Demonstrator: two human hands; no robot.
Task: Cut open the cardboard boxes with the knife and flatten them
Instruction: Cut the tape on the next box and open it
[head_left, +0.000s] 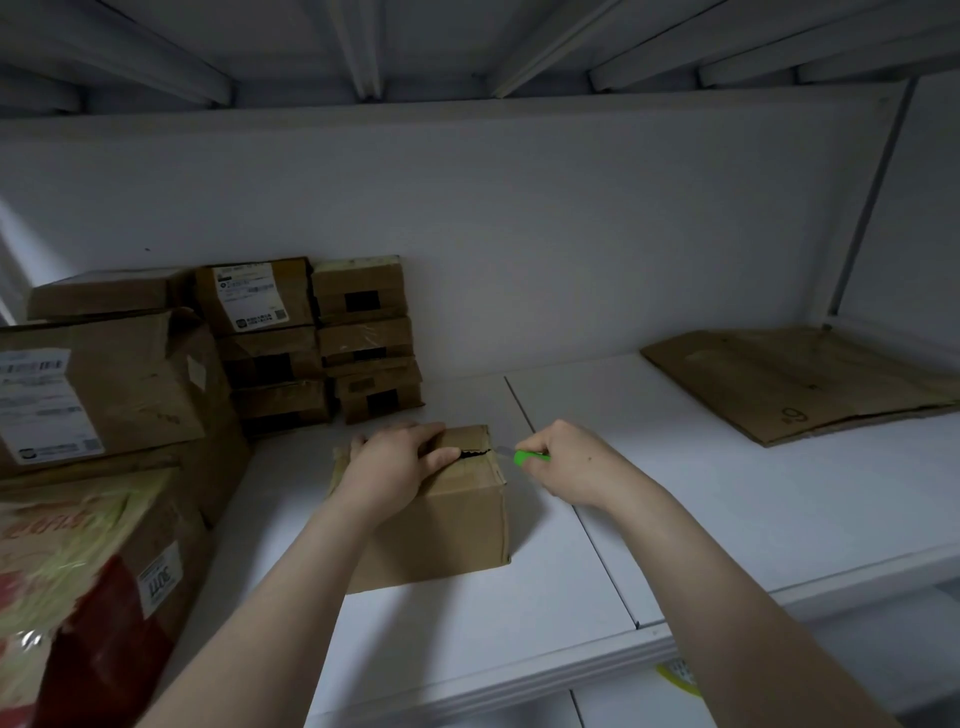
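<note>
One brown box (447, 525), jagged top-seam gap

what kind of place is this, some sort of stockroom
Probably a storeroom or stockroom: white shelving under another shelf, stacked parcel boxes with shipping labels, and a flattened cardboard sheet lying on it.

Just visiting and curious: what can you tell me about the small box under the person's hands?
The small box is plain brown cardboard, standing upright on the white shelf. Its top seam is split at the right end, showing a dark jagged gap. The left hand presses flat on the top, thumb beside the gap. The green-handled knife, gripped by the right hand, meets the seam's right edge.
</note>
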